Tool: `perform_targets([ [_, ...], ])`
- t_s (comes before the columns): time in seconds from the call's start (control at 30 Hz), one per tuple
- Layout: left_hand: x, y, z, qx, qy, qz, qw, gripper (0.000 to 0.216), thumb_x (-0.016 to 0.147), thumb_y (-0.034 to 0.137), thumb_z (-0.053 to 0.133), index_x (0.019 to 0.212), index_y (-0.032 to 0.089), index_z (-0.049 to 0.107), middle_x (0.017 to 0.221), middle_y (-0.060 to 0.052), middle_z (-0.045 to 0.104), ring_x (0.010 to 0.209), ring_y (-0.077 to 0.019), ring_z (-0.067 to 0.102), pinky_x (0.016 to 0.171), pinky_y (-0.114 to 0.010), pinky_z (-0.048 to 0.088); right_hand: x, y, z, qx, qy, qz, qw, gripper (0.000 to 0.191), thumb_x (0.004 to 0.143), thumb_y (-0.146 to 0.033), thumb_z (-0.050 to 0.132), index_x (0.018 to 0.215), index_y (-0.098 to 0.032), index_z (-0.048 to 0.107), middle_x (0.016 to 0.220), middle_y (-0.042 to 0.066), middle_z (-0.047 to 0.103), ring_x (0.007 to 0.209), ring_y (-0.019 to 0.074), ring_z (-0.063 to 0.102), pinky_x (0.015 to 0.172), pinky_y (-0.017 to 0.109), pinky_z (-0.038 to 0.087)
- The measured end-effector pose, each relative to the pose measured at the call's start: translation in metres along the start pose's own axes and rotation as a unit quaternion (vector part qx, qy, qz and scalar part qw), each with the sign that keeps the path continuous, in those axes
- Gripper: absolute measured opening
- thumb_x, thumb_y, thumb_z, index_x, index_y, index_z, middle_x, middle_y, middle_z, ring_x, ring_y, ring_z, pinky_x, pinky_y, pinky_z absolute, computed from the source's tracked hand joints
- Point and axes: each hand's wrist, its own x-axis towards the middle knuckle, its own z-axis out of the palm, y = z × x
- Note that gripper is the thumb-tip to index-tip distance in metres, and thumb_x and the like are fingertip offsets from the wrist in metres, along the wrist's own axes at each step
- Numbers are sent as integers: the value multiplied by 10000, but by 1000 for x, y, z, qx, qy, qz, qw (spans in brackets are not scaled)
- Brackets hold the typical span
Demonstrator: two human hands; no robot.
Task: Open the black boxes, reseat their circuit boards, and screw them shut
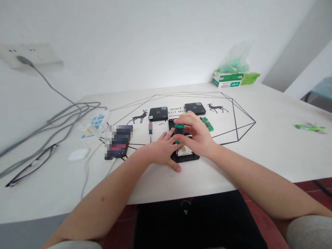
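Your hands work near the front edge of the white table, with only a narrow strip of bare top between them and that edge, while wide open surface runs away to the right of your right hand and behind both hands. Your right hand is curled, its fingers pinching the green-handled screwdriver, which stands nearly upright with its thin shaft pointing down into the opened black device lying directly under the hand. Your left hand lies flat with fingers spread and palm down, pressing against the left side of that device, its thumb stretched along the device's front left corner. Both forearms come in from the near edge and converge on the device. Just beyond your left hand lies a second screwdriver with a reddish handle, and further left of it a phone. Behind your hands sit two closed black boxes, one to the left and one to the right, and a green circuit board lies just past your right hand. Far left of your left hand are a power strip, grey cables and a pair of glasses; a green and white carton stands at the table's far side.
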Motion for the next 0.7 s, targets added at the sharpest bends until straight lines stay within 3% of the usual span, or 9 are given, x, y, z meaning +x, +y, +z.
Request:
perform_targets([
  [0.23,-1,5,-6,-8,-23,-16,1000,1123,815,860,704,1671,193,415,1727,-200,390,1639,-517,158,1283,-601,232,1,-1,0,7,-21,11,1000,230,976,-312,739,1202,-282,704,1119,90,701,1015,225,673,752,373,640],
  [0.37,-2,10,-11,6,-23,-18,1000,1167,809,852,722,1714,230,328,1798,-193,206,1648,-522,95,1304,-638,161,2,-3,-2,36,-50,29,998,238,1026,-300,649,1259,-275,692,1207,105,720,1081,222,695,768,356,657],
  [0.47,-4,12,-14,8,-40,-35,999,1227,799,850,735,1746,255,231,1818,-195,74,1643,-549,56,1298,-666,153,1,-2,-2,67,-61,49,995,240,1062,-323,582,1277,-288,682,1281,107,713,1195,235,701,898,401,671],
  [0.57,-3,11,-14,10,-43,-38,998,1281,781,845,756,1760,275,157,1821,-180,15,1640,-561,7,1292,-687,149,0,2,-1,109,-59,91,988,241,1071,-392,566,1265,-285,662,1302,108,689,1204,240,720,970,439,667],
  [0.7,-2,10,-13,14,-37,-36,999,1273,778,845,753,1758,276,173,1827,-144,-42,1648,-538,-50,1304,-687,101,0,5,-1,188,-62,171,965,262,1084,-455,542,1256,-273,620,1261,90,734,1164,214,758,956,416,676],
])
